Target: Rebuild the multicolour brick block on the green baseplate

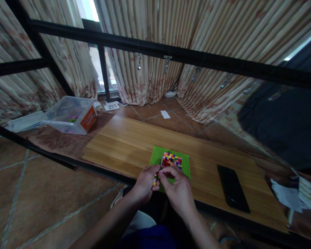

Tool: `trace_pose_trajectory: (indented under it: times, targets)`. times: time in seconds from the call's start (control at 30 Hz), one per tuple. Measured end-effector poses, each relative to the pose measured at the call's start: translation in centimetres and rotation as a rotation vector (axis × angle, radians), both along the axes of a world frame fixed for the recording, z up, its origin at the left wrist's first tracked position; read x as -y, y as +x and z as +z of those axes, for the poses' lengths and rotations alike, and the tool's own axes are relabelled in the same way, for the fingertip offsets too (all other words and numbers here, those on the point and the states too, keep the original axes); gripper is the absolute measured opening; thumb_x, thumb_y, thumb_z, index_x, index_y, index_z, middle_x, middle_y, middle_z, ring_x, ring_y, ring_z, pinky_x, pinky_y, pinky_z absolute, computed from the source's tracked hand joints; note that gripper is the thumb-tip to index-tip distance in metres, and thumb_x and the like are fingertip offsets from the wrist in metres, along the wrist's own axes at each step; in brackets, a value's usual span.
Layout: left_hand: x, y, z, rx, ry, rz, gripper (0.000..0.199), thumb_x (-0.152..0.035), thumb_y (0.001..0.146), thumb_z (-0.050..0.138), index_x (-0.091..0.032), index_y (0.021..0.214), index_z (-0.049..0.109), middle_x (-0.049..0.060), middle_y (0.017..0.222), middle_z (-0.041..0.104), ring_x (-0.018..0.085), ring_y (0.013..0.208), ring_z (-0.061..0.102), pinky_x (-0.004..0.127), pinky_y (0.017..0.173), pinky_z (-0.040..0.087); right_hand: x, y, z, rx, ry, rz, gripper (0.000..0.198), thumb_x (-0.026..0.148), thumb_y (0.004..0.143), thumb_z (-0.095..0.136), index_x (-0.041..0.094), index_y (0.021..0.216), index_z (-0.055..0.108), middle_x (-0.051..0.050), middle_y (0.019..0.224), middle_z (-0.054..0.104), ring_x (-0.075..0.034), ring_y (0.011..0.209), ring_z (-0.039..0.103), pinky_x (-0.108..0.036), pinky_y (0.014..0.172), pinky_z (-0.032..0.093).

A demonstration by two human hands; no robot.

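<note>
A green building-brick baseplate (186,169) lies near the front edge of the wooden board. On it stands a block of small multicoloured bricks (172,159) in red, yellow, white, purple and other colours. My left hand (146,181) is closed around several small bricks (154,181), with a yellow and a white one showing at its fingers. The fingertips of my right hand (175,183) are pinched together close against the left fingers, over the plate's near left part. What the right fingertips hold is too small and too covered to make out.
A black phone (233,188) lies on the wooden board (124,138) to the right. At the left stands a clear plastic box (67,116) with an orange label and a few coloured pieces inside. A black metal bar (145,46) crosses in front of the curtains. Papers (287,193) are at the right.
</note>
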State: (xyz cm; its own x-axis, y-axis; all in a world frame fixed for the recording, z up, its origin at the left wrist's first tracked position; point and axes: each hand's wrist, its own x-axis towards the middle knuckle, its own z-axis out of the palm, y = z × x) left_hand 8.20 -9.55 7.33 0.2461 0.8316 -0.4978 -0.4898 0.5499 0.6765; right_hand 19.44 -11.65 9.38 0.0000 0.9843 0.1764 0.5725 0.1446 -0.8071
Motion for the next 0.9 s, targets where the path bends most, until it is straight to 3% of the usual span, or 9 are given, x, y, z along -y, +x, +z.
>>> trace_pose_trajectory:
  times: [0.17, 0.3, 0.6, 0.8, 0.9]
  targets:
    - [0.1, -0.3, -0.2, -0.006, 0.060, -0.058, 0.025, -0.037, 0.069, 0.065, -0.015, 0.072, 0.054, -0.004, 0.058, 0.047, 0.003, 0.041, 0.033, 0.019, 0.039, 0.009, -0.3, 1.2, -0.6, 0.045, 0.022, -0.034, 0.018, 0.032, 0.086, 0.052, 0.022, 0.084, 0.066, -0.004, 0.085, 0.065, -0.019, 0.081, 0.061, -0.031, 0.073, 0.047]
    - [0.1, -0.3, 0.2, -0.072, 0.083, -0.114, 0.029, -0.040, 0.068, 0.068, -0.014, 0.070, 0.054, -0.005, 0.058, 0.047, 0.002, 0.040, 0.031, 0.020, 0.040, 0.009, -0.6, 1.9, -1.0, 0.037, 0.057, 0.051, 0.020, 0.030, 0.089, 0.048, 0.023, 0.091, 0.068, -0.005, 0.089, 0.066, -0.019, 0.085, 0.061, -0.032, 0.077, 0.047]
    - [-0.2, -0.4, 1.0, -0.017, 0.094, -0.205, 0.028, -0.041, 0.070, 0.066, -0.014, 0.071, 0.057, -0.006, 0.053, 0.041, 0.003, 0.042, 0.029, 0.021, 0.042, 0.007, -0.6, 2.2, 0.5, 0.055, 0.026, 0.208, 0.023, 0.027, 0.090, 0.048, 0.024, 0.108, 0.063, -0.007, 0.105, 0.063, -0.019, 0.099, 0.058, -0.034, 0.087, 0.047]
    - [-0.3, -0.5, 1.5, -0.009, 0.124, -0.285, 0.027, -0.041, 0.076, 0.061, -0.014, 0.075, 0.059, -0.004, 0.059, 0.044, 0.002, 0.042, 0.027, 0.020, 0.042, 0.009, -0.8, 2.8, 0.2, -0.009, 0.035, 0.216, 0.024, 0.030, 0.092, 0.046, 0.025, 0.106, 0.065, -0.006, 0.104, 0.064, -0.019, 0.098, 0.059, -0.033, 0.087, 0.047]
    - [-0.3, -0.6, 1.4, -0.052, 0.125, -0.285, 0.028, -0.042, 0.076, 0.061, -0.014, 0.079, 0.062, -0.004, 0.061, 0.044, 0.002, 0.043, 0.028, 0.020, 0.042, 0.010, -1.3, 3.9, -0.1, -0.021, 0.057, 0.114, 0.027, 0.031, 0.093, 0.042, 0.025, 0.109, 0.064, -0.006, 0.104, 0.063, -0.019, 0.099, 0.059, -0.034, 0.087, 0.047]
